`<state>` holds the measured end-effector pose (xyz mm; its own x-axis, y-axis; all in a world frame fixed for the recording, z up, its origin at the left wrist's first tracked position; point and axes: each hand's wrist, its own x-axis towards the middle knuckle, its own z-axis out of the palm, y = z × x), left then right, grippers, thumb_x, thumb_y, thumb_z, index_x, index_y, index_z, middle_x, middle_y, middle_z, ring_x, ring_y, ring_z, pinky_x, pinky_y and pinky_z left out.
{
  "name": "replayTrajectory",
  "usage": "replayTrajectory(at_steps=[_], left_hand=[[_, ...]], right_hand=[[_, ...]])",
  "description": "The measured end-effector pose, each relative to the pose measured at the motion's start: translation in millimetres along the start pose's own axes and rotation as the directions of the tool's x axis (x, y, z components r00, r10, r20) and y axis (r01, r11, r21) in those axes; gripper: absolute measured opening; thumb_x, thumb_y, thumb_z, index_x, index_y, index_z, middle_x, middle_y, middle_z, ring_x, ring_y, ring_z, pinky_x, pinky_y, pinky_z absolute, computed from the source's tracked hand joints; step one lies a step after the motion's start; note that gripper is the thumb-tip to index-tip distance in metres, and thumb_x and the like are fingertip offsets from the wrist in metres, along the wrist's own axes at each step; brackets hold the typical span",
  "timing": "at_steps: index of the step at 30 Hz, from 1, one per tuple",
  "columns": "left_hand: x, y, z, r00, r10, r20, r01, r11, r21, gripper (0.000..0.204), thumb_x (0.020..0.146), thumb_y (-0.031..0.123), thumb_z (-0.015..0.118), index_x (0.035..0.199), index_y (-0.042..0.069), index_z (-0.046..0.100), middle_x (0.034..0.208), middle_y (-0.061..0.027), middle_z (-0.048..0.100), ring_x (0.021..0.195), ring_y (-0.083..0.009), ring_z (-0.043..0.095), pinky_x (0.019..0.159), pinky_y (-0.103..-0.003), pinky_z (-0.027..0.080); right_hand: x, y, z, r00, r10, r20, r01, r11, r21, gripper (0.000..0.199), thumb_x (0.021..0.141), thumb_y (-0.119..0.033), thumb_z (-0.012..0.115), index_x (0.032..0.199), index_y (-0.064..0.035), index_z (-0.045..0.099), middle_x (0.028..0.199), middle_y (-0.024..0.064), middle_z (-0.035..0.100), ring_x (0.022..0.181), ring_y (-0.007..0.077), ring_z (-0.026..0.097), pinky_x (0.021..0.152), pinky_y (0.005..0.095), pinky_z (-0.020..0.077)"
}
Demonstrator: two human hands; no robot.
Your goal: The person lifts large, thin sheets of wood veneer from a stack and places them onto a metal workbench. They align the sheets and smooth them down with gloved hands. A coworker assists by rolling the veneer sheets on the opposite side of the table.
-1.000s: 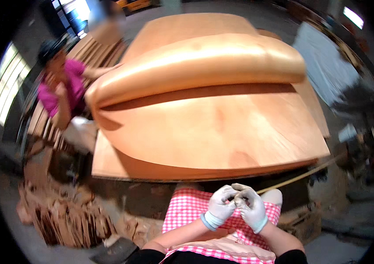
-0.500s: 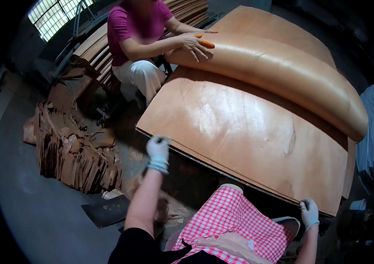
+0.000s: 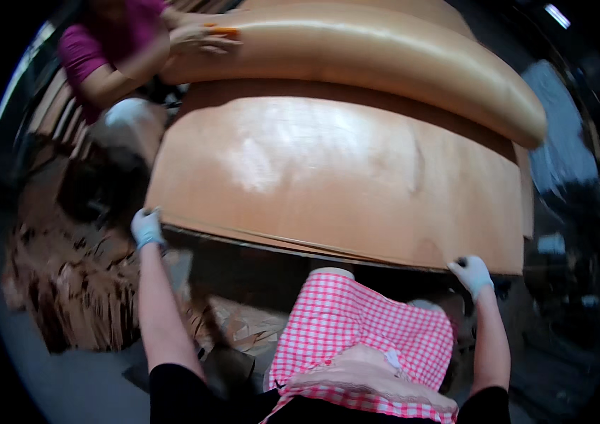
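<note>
A wide stack of tan sheets (image 3: pixel 314 184), which look like wood veneer, lies in front of me with its long edge facing me. My left hand (image 3: pixel 147 227), in a white glove, is closed on the near left corner. Closer to the right end of that edge, my right hand (image 3: pixel 472 274), gloved too, pinches the sheet with the thumb side at the rim. Both arms are stretched out. Across the far part, the top sheet bends back into a thick curved roll (image 3: pixel 371 53). A co-worker's hand (image 3: pixel 208 41) with orange on its fingers rests on the roll's left end.
The co-worker (image 3: pixel 113 56) in a magenta top sits at the far left. A heap of broken brown veneer scraps (image 3: pixel 77 304) stands on the floor to the left. Clear plastic sheeting (image 3: pixel 558 134) hangs at the right. My pink checked apron (image 3: pixel 378 318) is below the near edge.
My left hand has slid leftward along the near edge to the corner. My right hand remains at the right part of the edge. The head view has shifted, and the roll remains folded back.
</note>
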<state>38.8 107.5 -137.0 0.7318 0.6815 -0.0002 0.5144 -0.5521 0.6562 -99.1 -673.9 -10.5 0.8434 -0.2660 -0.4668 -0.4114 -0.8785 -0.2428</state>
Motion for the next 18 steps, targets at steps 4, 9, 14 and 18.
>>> replayTrajectory(at_steps=[4, 9, 14, 18], left_hand=[[-17, 23, -1, 0.991, -0.066, 0.117, 0.088, 0.976, -0.197, 0.028, 0.082, 0.015, 0.069, 0.102, -0.005, 0.064, 0.093, -0.0125, 0.068, 0.078, -0.0169, 0.06, 0.075, -0.033, 0.05], [-81, 111, 5, 0.954, 0.018, -0.3, 0.155, 0.826, 0.542, 0.058, 0.082, 0.043, 0.066, 0.128, 0.009, 0.053, 0.122, -0.0186, 0.058, 0.109, -0.0352, 0.057, 0.09, -0.047, 0.047], [-289, 225, 124, 0.766, 0.579, 0.279, -0.635, 0.75, 0.187, 0.062, 0.086, 0.021, 0.056, 0.136, -0.01, 0.038, 0.143, -0.0294, 0.036, 0.132, -0.0403, 0.035, 0.113, -0.045, 0.024], [-449, 304, 184, 0.375, 0.769, 0.518, -0.884, 0.465, -0.049, 0.076, 0.082, 0.033, 0.062, 0.141, -0.006, 0.033, 0.147, -0.0274, 0.029, 0.138, -0.0402, 0.024, 0.116, -0.05, 0.014]], right_hand=[[22, 9, 1, 0.986, 0.105, 0.133, -0.098, 0.993, -0.064, 0.049, 0.073, -0.047, 0.07, 0.093, -0.002, 0.07, 0.094, 0.0225, 0.067, 0.091, 0.0361, 0.065, 0.08, 0.0426, 0.0504], [31, 14, 9, 0.974, 0.132, 0.187, -0.118, 0.989, -0.084, 0.046, 0.076, -0.048, 0.068, 0.09, -0.004, 0.071, 0.098, 0.0196, 0.068, 0.093, 0.034, 0.065, 0.081, 0.043, 0.0508], [29, 7, 13, 0.985, 0.05, 0.167, -0.036, 0.995, -0.09, 0.048, 0.077, -0.047, 0.066, 0.097, -0.0034, 0.071, 0.102, 0.0202, 0.067, 0.097, 0.0354, 0.064, 0.084, 0.0439, 0.051], [24, 13, 19, 0.992, 0.06, 0.115, -0.056, 0.998, -0.039, 0.046, 0.078, -0.048, 0.065, 0.095, -0.0049, 0.071, 0.099, 0.0204, 0.067, 0.095, 0.0353, 0.065, 0.082, 0.0443, 0.0515]])
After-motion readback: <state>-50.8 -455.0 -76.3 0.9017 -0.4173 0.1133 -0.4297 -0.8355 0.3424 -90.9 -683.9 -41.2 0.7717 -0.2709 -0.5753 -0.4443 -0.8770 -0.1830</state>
